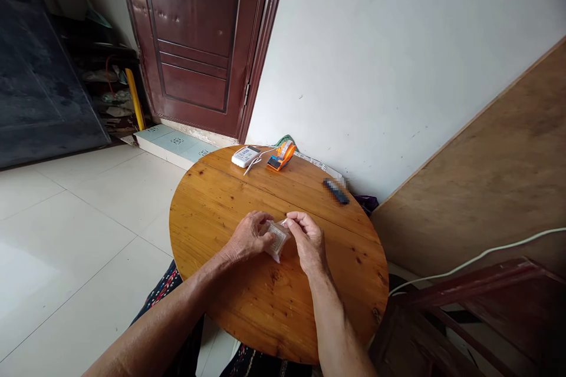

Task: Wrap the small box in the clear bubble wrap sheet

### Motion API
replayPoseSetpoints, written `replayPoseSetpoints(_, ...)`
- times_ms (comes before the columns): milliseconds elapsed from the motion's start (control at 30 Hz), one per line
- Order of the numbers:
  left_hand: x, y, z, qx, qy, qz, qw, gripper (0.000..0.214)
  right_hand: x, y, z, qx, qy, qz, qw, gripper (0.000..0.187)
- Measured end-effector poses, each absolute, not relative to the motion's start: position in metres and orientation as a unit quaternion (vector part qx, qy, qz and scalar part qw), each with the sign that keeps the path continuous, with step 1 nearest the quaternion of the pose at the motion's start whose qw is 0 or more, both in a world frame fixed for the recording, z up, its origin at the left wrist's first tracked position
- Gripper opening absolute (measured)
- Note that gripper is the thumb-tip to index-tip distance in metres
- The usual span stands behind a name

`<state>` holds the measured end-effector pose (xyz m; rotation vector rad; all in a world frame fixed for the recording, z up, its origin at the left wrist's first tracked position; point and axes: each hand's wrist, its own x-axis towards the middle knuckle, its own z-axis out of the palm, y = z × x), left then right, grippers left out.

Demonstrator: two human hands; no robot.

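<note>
Over the middle of the round wooden table, a small clear plastic packet with a squarish, pale patterned item inside is held between both hands. My left hand grips its left side, thumb lying across the top. My right hand pinches the packet's upper right corner between thumb and fingertips. What exactly is inside the packet is too small to tell.
At the table's far edge lie a white device with a cord and an orange tape dispenser. A dark, partly blurred object lies at the right. A wall and a wooden board stand behind; a pale cable runs at the right.
</note>
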<state>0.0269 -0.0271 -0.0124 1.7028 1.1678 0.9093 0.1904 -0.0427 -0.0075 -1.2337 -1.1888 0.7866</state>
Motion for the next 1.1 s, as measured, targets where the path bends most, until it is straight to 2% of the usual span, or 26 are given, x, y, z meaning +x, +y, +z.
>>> replayPoseSetpoints(300,0.024,-0.032,-0.004,0.688,0.404,0.405,0.447,0.030,0.193,-0.045,0.010,-0.466,-0.390,0.431,0.667,0.028)
replayPoseSetpoints(467,0.026,-0.026,-0.013,0.638,0.441,0.428,0.464,0.023,0.196,-0.043,0.009,-0.439,-0.371,0.436,0.693,0.028)
replayPoseSetpoints(633,0.023,-0.025,-0.010,0.573,0.392,0.399,0.598,0.037,0.201,-0.041,0.005,-0.434,-0.358,0.408,0.719,0.027)
replayPoseSetpoints(833,0.021,-0.027,-0.004,0.567,0.341,0.379,0.647,0.051,0.209,-0.037,0.008,-0.423,-0.349,0.353,0.758,0.027)
replayPoseSetpoints(967,0.022,-0.030,-0.001,0.567,0.348,0.364,0.652,0.051,0.211,-0.037,0.008,-0.452,-0.402,0.305,0.735,0.035)
replayPoseSetpoints(1100,0.024,-0.030,-0.001,0.566,0.384,0.355,0.637,0.030,0.211,-0.044,0.008,-0.570,-0.466,0.214,0.642,0.031)
